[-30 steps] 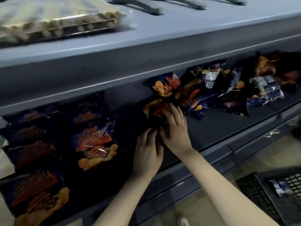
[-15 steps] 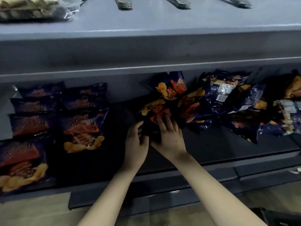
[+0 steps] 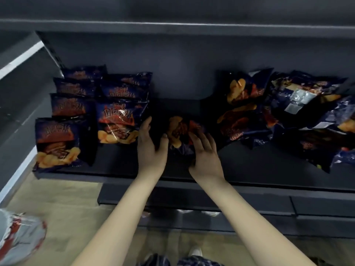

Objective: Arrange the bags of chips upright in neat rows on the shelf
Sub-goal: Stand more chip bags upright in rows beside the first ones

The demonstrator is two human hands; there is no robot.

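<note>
Bag [image 3: 180, 133] sits mid-shelf, in the gap between the rows [image 3: 86, 112] and the pile [image 3: 288, 116], held by both hands. Its print is tilted, not square to the rows, and blur hides whether its base is on the shelf [image 3: 249, 169]. Left hand [image 3: 151, 150] grips the bag's left edge, thumb across the front, fingers running up the side. Right hand [image 3: 205, 154] is on the lower right front, fingers spread and bent over the foil, thumb low by the bottom edge. The hands are apart with only the bag between them. Left fingertips are just beside the front bag of the nearer row. The rows are on the left: two columns of dark blue bags with orange chip print, upright, fronts facing out. The outer column is four deep and its front bag stands closest to the shelf lip. The inner column starts further back; I can't count its depth. The pile on the right is the same bags lying flat and overlapping at odd angles, some showing silver backs, the nearest one close to the right hand. The back panel [image 3: 192, 60] behind the gap is plain dark grey, with the upper shelf edge [image 3: 172, 24] overhead. Under the shelf is a dark base [image 3: 192, 196], then tan floor [image 3: 67, 208]. A white and red packet [image 3: 19, 239] is at the lower left, too blurred to identify. One shoe [image 3: 196, 252] and plaid cloth [image 3: 192, 263] show at the bottom edge.
</note>
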